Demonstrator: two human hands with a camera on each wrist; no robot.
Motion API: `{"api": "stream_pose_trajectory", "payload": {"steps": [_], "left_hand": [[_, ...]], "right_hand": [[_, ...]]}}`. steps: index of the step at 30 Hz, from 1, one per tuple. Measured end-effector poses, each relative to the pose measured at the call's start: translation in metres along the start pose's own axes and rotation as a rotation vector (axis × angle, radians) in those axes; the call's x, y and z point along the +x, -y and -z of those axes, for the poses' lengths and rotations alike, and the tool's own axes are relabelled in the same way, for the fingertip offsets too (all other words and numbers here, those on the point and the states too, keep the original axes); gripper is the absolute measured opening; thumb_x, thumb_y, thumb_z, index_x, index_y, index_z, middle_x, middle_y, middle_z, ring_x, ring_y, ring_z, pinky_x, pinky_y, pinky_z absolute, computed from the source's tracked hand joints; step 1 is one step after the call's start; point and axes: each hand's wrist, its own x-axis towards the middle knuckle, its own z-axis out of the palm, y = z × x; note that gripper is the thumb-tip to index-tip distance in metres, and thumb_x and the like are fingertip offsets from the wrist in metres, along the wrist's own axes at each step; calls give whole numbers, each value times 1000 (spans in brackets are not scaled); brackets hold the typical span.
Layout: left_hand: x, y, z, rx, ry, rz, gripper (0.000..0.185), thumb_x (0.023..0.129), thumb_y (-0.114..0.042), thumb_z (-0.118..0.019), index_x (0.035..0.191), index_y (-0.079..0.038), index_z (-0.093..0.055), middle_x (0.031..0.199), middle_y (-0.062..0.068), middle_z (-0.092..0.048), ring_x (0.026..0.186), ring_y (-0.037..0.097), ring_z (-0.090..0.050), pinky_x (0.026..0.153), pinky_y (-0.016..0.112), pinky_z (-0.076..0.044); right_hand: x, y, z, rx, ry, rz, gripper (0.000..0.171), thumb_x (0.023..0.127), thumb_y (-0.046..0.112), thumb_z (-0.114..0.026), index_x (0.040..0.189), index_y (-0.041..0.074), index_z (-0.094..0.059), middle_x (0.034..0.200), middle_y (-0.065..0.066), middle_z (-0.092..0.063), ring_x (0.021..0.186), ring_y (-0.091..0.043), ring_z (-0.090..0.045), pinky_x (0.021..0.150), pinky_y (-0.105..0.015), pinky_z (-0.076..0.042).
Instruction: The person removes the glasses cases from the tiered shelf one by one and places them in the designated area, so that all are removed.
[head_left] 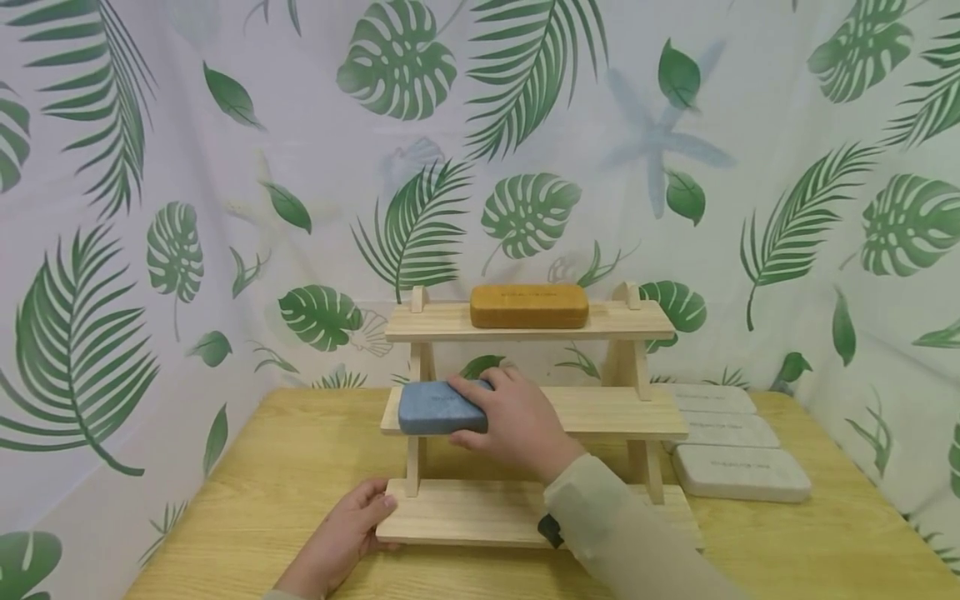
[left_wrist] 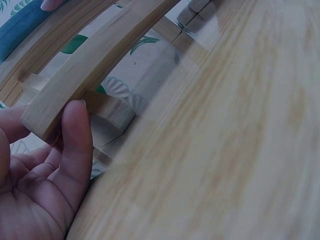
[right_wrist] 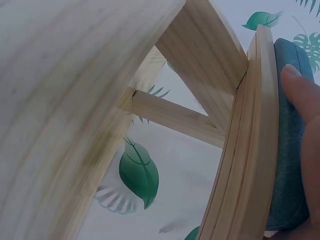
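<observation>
Wooden table (head_left: 262, 467), leaf-print backdrop (head_left: 225, 167), hands: right (head_left: 517, 425) gripping blue case (head_left: 438, 407), left (head_left: 345, 529) holding shelf (head_left: 465, 512)

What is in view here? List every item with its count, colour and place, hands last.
blue case: 1, blue, left end of the rack's middle shelf.
brown case: 1, mustard brown, top shelf.
grey cases: 3, pale grey, in a row on the table right of the rack.
wooden rack: 1, light wood, three shelves, table centre.
table: 1, yellow wood.
backdrop: 1, white with green leaves, behind.
left hand: 1, holds the bottom shelf's left corner.
right hand: 1, grips the blue case.
</observation>
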Motion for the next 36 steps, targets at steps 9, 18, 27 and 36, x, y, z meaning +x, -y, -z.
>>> {"api": "stream_pose_trajectory", "payload": {"steps": [9, 18, 27, 36], "left_hand": [[0, 1, 0, -5, 2, 7, 69, 107, -34, -53, 152, 11, -24, 136, 22, -55, 107, 30, -65, 81, 39, -57], [0, 2, -2, -3, 0, 3, 69, 107, -34, -53, 151, 12, -25, 136, 23, -55, 107, 29, -65, 79, 38, -57], [0, 1, -3, 1, -1, 3, 69, 107, -34, -53, 151, 12, -25, 138, 23, -53, 107, 29, -65, 79, 40, -57], [0, 0, -2, -9, 14, -2, 70, 108, -35, -52, 153, 11, -24, 141, 25, -51, 110, 31, -64, 81, 41, -58]], "right_hand": [[-2, 1, 0, -12, 17, -8, 81, 83, 75, -65, 151, 36, -49, 123, -5, -60, 110, -24, -53, 92, -40, -50], [-9, 2, 5, -6, 24, 10, 80, 84, 73, -64, 153, 36, -47, 125, -7, -60, 116, -28, -55, 95, -43, -51], [-20, 0, 11, 22, 24, 43, 79, 84, 68, -69, 151, 33, -49, 128, -8, -60, 113, -28, -56, 93, -46, -50], [-37, -4, 19, 18, 30, 65, 79, 84, 69, -69, 151, 33, -50, 129, -7, -60, 114, -29, -57, 94, -48, -49]]}}
